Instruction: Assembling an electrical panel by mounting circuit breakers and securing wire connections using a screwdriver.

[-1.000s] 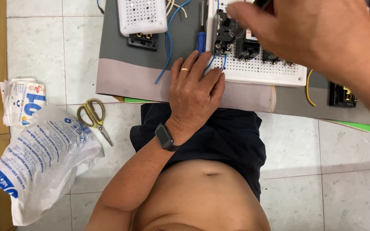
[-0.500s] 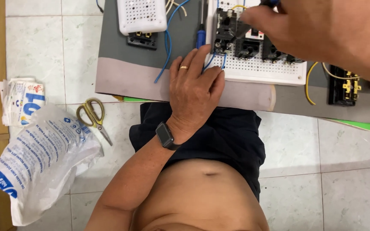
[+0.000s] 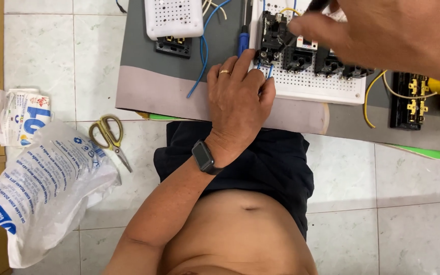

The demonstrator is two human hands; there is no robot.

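My left hand [image 3: 238, 102], with a ring and a dark wristwatch, lies on the grey mat [image 3: 154, 86]. Its fingertips pinch short blue wire ends [image 3: 270, 71] at the near left corner of a white perforated board [image 3: 311, 84]. A row of black electrical parts [image 3: 273, 30] stands on that board. My right hand [image 3: 393, 35] hovers close to the camera at the top right, closed on a thin dark tool [image 3: 318, 5] whose shaft points down at the leftmost black part.
On the mat lie a blue-handled screwdriver [image 3: 243, 43], a white perforated box [image 3: 173, 18], a black socket [image 3: 171, 47], a long blue wire [image 3: 202, 56], yellow wires [image 3: 370, 99] and a black terminal block [image 3: 408, 102]. Scissors [image 3: 109, 133], a plastic bag [image 3: 47, 188] and a packet [image 3: 21, 114] lie on the tiled floor.
My right hand has drawn in toward the leftmost black part, bringing the tool's tip down to it. My left hand has stayed at the board's corner.
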